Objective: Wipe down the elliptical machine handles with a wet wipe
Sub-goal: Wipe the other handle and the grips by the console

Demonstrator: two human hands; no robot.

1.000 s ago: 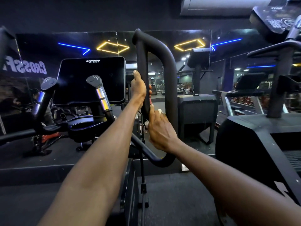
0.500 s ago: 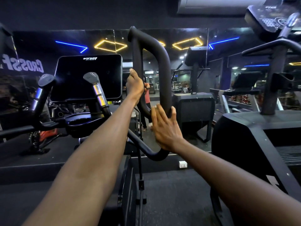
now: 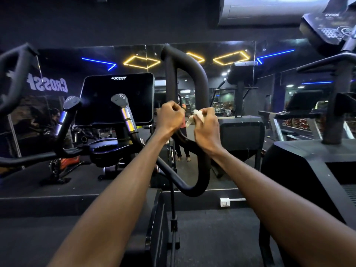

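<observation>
The elliptical's black looped handle rises straight ahead of me. My left hand is curled round its left bar at mid height. My right hand is held just in front of the right bar and pinches a crumpled white wet wipe between thumb and fingertips. The wipe sits in the gap between my two hands, off the bar. The other moving handle shows at the far left.
The dark console screen stands left of the loop, with two fixed grips with silver sensor bands below it. Another black machine stands close on the right. A mirror wall is ahead, with a step below it.
My right hand has come off the right bar, where it lay flat half a second ago, and risen with the wipe bunched in its fingertips. My left hand stays on the left bar.
</observation>
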